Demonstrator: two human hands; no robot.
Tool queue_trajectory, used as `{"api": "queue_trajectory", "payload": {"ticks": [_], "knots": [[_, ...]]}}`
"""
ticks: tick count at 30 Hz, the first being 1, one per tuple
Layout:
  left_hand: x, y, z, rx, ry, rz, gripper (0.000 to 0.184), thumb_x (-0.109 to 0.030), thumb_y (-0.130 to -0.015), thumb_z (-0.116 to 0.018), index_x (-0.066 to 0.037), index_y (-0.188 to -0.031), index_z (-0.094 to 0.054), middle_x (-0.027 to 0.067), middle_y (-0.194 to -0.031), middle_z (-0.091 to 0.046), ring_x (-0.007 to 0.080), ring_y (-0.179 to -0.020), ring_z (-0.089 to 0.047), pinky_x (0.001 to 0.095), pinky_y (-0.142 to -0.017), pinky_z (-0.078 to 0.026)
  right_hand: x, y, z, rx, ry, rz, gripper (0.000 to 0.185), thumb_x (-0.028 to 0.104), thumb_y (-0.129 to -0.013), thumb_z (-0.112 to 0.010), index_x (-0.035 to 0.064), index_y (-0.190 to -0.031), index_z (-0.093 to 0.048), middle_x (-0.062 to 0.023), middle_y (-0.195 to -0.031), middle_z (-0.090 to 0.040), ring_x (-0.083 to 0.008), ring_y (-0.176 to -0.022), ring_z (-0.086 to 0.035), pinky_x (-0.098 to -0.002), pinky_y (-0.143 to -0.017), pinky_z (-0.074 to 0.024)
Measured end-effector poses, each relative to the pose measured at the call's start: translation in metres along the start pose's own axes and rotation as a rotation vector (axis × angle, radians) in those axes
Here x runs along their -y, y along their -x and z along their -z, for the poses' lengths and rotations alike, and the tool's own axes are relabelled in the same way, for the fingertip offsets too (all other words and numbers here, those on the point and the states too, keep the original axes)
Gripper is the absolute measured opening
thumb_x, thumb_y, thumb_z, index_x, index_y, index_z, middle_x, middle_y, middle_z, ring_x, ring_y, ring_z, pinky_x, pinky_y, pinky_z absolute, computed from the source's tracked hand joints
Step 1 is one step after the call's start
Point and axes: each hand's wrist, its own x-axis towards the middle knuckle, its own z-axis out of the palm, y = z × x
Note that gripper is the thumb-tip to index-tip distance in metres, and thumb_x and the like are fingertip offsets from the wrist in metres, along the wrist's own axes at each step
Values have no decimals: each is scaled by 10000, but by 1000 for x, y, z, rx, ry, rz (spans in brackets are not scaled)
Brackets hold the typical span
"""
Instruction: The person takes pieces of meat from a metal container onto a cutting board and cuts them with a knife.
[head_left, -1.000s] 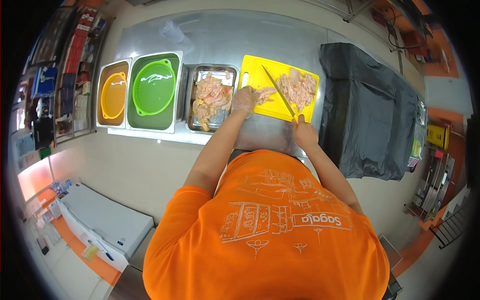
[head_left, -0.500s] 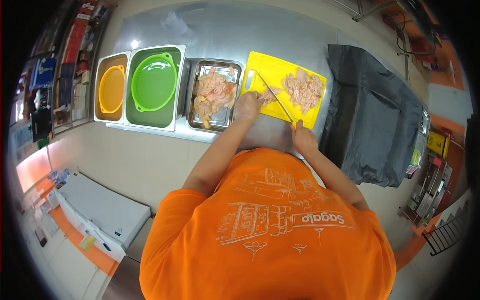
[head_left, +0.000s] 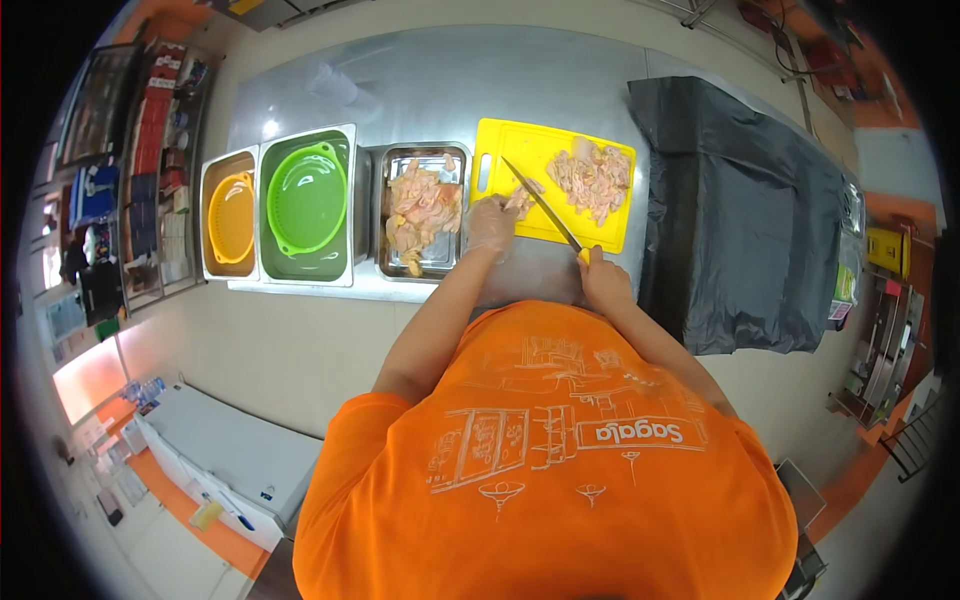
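On the yellow cutting board (head_left: 545,138), my gloved left hand (head_left: 490,228) is closed on a strip of raw chicken (head_left: 521,202), which looks like skin. My right hand (head_left: 607,282) grips the yellow handle of a long knife (head_left: 543,205). Its blade slants across the board just right of that strip, the tip pointing to the far left. At the board's right side lies a heap of cut raw chicken (head_left: 592,178). Left of the board, a steel tray (head_left: 466,165) holds larger uncut raw pieces (head_left: 424,203).
Farther left, a green basket (head_left: 343,190) and an orange basket (head_left: 213,225) sit in steel pans with liquid. Black plastic sheeting (head_left: 750,210) covers something right of the board. A clear container (head_left: 335,85) stands on the steel table (head_left: 470,70). A white chest freezer (head_left: 235,450) is behind at left.
My view has shifted slightly. Between my left hand and the blade, less of the chicken strip shows, and the knife now lies a little closer to that hand.
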Motion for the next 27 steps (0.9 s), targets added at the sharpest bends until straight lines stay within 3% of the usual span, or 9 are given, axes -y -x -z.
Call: {"api": "queue_trajectory", "payload": {"ticks": [3, 6, 9, 13, 16, 19, 22, 25, 27], "knots": [[15, -1, -3, -15, 275, -5, 236, -210, -956, -679, 24, -971, -700, 174, -826, -726, 291, -801, -717, 378, -775, -560, 5, -4, -1, -68, -23, 8, 408, 406, -1050, -483, 10, -1141, -521, -246, -824, -716, -446, -762, -711, -559, -714, -557], [33, -14, -23, 77, 893, -76, 184, -124, -1000, -651, 36, -1089, -627, 110, -852, -699, 194, -779, -688, 315, -736, -562, -1, -16, -4, -132, -126, -116, 391, 402, -1050, -497, 18, -1116, -527, -274, -816, -703, -474, -769, -699, -578, -705, -546], [28, -23, -31, 181, 1043, -163, 187, -76, -1017, -627, 35, -1159, -578, 87, -922, -680, 161, -788, -676, 300, -710, -573, -13, -3, 2, -147, -160, -120, 384, 393, -1049, -505, 13, -1100, -525, -276, -813, -701, -482, -770, -695, -582, -706, -542], [-25, -22, -10, 344, 876, -48, 229, -148, -1018, -652, 49, -1119, -592, 90, -945, -710, 145, -792, -693, 258, -692, -552, -19, 21, 9, -157, -213, -150, 379, 383, -1050, -501, 8, -1109, -517, -288, -816, -697, -494, -768, -688, -596, -706, -534], [-20, -37, -26, 333, 568, 35, 262, -156, -998, -674, 55, -1132, -594, 105, -953, -728, 151, -797, -708, 260, -688, -559, -14, 30, 12, -141, -260, -158, 376, 377, -1051, -492, 7, -1117, -508, -292, -836, -700, -503, -781, -686, -605, -728, -528], [-18, -33, -22, 260, 455, 26, 412, -295, -944, -761, 69, -1072, -616, 153, -950, -748, 161, -721, -722, 279, -655, -566, -9, 35, 6, -110, -268, -134, 371, 373, -1055, -483, 8, -1122, -501, -294, -845, -700, -505, -790, -685, -602, -734, -526], [-20, -30, -16, 227, 190, 43, 468, -369, -856, -836, 46, -994, -668, 154, -949, -754, 210, -775, -740, 323, -699, -572, 0, 38, 3, -41, -266, -122, 363, 368, -1058, -474, 12, -1128, -497, -292, -850, -702, -496, -799, -691, -594, -738, -528], [-11, -25, -14, 87, -30, -87, 496, -398, -765, -886, 17, -965, -703, 179, -942, -756, 283, -850, -742, 374, -766, -570, 2, 39, 0, -6, -240, -124, 357, 367, -1061, -468, 17, -1126, -495, -286, -855, -706, -486, -803, -697, -588, -739, -532], [-9, -19, -13, 20, -19, -82, 431, -342, -779, -855, 3, -993, -710, 200, -950, -752, 323, -894, -733, 402, -802, -565, 1, 39, -2, -6, -213, -128, 357, 369, -1062, -465, 19, -1122, -496, -281, -858, -709, -480, -799, -701, -584, -735, -536]]}}
